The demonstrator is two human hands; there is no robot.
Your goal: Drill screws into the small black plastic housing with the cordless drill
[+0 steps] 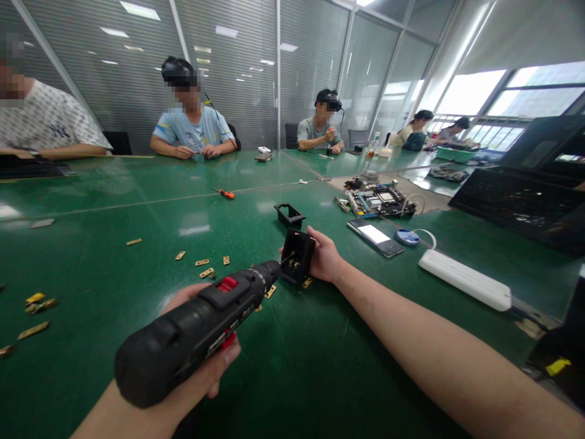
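My left hand (208, 366) grips a black electric screwdriver (196, 332) with a red switch, its tip pointing up and right into a small black plastic housing (298, 256). That housing stands tilted on the green table (137, 268), held from the right by my right hand (325, 256). Brass parts show inside the housing where the bit meets it. A second black housing (289, 215) lies just behind, untouched.
Small brass strips (203, 262) are scattered left of the housing, more at the far left (34, 302). An orange screwdriver (226, 194), a circuit board (381, 201), a phone (375, 236) and a white power strip (464, 279) lie on the table. Other people sit along the far side.
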